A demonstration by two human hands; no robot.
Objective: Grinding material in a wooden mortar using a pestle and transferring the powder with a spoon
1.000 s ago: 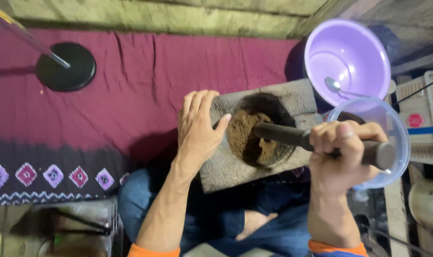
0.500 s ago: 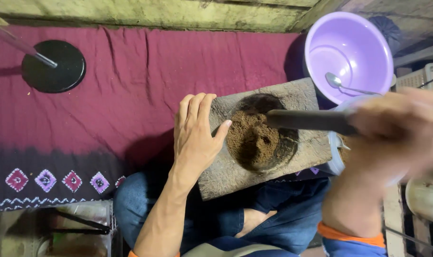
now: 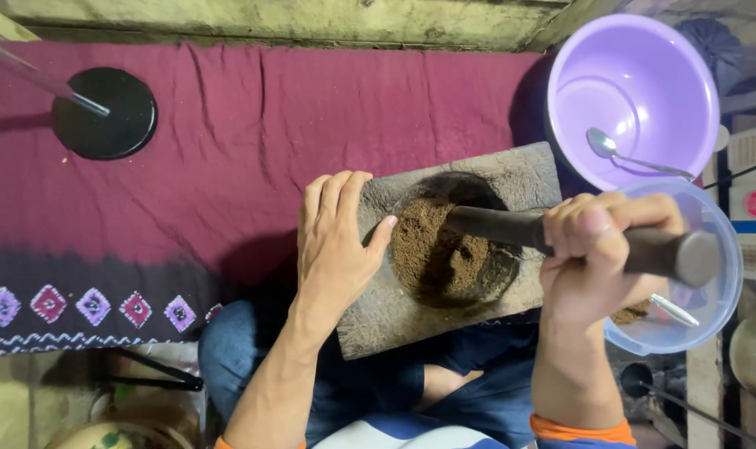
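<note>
Stone mortar: one grey, roughly square block, resting across the person's lap at the edge of the maroon cloth.
Mortar contents: one round hollow holding brown ground powder, heaped toward the left side.
Pestle: one dark rod, its tip down in the powder, its shaft slanting out to the right.
Right hand: fingers clenched around the pestle's shaft near its thick end.
Left hand: laid flat on the mortar's left edge, fingers straight and released, thumb tip at the hollow's rim.
Clear bowl: one, just right of the mortar under the right hand; holds a little brown powder and one spoon.
Purple basin: one, beyond the clear bowl; holds only one metal spoon.
Spoons: two in all.
Black disc base: one, with a pole, far left on the cloth.
</note>
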